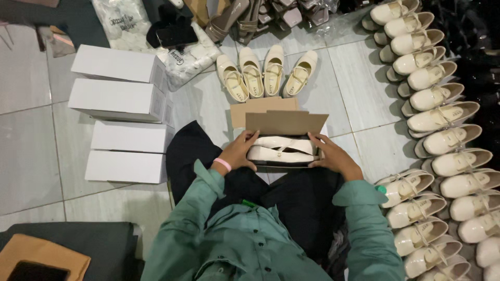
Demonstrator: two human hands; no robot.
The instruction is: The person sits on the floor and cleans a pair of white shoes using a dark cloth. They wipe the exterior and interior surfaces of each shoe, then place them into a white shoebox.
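1. The left hand [238, 153] curls around the left end of an open box [284, 165] on the lap, fingers bent over its rim and touching the shoes inside; a pink band [223, 164] sits on that wrist.
2. The right hand [333, 156] grips the box's right end, fingers half closed on the rim, thumb on the outer side.
3. Between the 2 sets of fingers lie 2 cream shoes [281, 149], packed side by side in the box, straps up.
4. Just beyond the fingertips the box's brown flaps [285, 122] stand open, tilted away from the person.
5. Left of the left fingers, well apart, 4 shut white boxes [125, 119] lie in a column on the tile floor [31, 151].
6. Right of the right fingers a long curved row of cream shoes [442, 140] runs from near the right sleeve up to the far edge.
7. Past the flaps, 4 more cream shoes [265, 73] fan out on the floor, toes pointing away.
8. Farther still lie a white plastic bag [130, 23], a black item [172, 28] on it, and a heap of taupe sandals [250, 18].
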